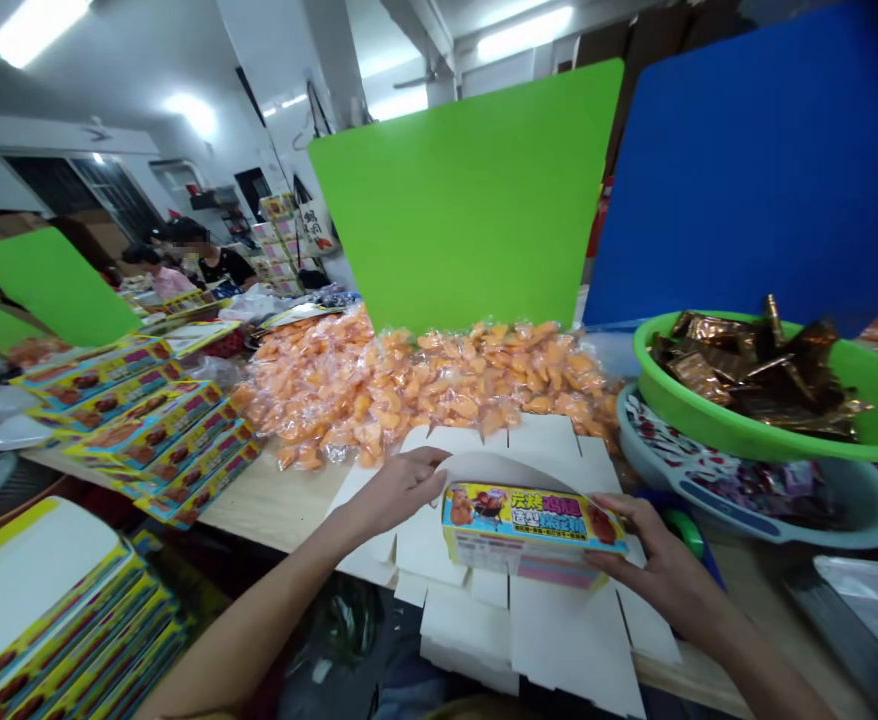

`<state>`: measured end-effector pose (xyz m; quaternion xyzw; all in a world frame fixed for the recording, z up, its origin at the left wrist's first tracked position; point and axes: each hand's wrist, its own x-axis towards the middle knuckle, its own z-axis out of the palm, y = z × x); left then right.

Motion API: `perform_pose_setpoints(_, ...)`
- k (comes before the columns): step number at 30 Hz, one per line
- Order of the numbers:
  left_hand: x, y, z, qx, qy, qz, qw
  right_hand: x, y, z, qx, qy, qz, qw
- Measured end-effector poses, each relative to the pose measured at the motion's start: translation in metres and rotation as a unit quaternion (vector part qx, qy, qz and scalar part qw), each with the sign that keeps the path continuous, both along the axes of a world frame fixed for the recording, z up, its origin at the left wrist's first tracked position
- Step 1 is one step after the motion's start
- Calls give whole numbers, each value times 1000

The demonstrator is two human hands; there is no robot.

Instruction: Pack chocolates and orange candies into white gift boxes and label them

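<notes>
A printed carton [533, 520] in yellow, blue and pink stands before me on flat white cardboard, its pale lid flap raised at the back. My right hand [638, 545] grips the carton's right end, thumb in front and fingers behind. At the far left corner, my left hand [409, 485] has its fingers closed on the edge of the lid flap; the fingertips are partly hidden. Beneath the carton, unfolded white cardboard blanks [465, 630] overhang the table's front edge. Behind it spreads a heap of orange pieces in clear wrappers [424, 385].
Printed cartons [184, 440] are stacked on the left, with more flat ones [71, 620] lower down. To the right, a green basin [754, 435] of brown-gold packets rests on a grey-blue basin [769, 520] of small packets. Green [469, 200] and blue [754, 170] panels stand behind. Two people sit far left.
</notes>
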<state>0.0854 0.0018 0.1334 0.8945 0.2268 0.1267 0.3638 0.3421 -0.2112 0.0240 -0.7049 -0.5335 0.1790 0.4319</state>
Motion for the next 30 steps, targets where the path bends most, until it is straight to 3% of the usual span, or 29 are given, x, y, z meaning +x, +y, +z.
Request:
perform_pose_setpoints(4, 8, -21, 4, 21, 39, 31, 999, -7, 1, 7, 14, 24, -13, 1000)
perform_pose_setpoints(9, 4, -37, -19, 105, 29, 102, 989, -10, 2, 4, 49, 46, -13, 998)
perform_pose_setpoints(12, -3, -40, -30, 112, 44, 121, 985, -8, 2, -4, 67, 59, -5, 996)
perform_pose_setpoints(15, -8, -43, -38, 71, 15, 120, 990, -9, 1, -8, 86, 76, 13, 993)
perform_pose_setpoints(17, -6, -45, -45, 14, -59, 147, 987, -13, 1, -8, 102, 95, 23, 990)
perform_pose_setpoints(21, 11, -53, -65, -134, -257, 170, 942, -31, 9, -7, 164, 140, 21, 976)
perform_pose_setpoints(23, 23, -58, -74, -165, -317, 184, 916, -44, 16, -7, 210, 174, -18, 962)
perform_pose_setpoints(27, 37, -62, -86, -250, -402, 217, 853, -64, 33, -5, 284, 247, -160, 913)
perform_pose_setpoints(30, 38, -59, -92, -271, -437, 208, 832, -68, 46, -3, 312, 312, -202, 874)
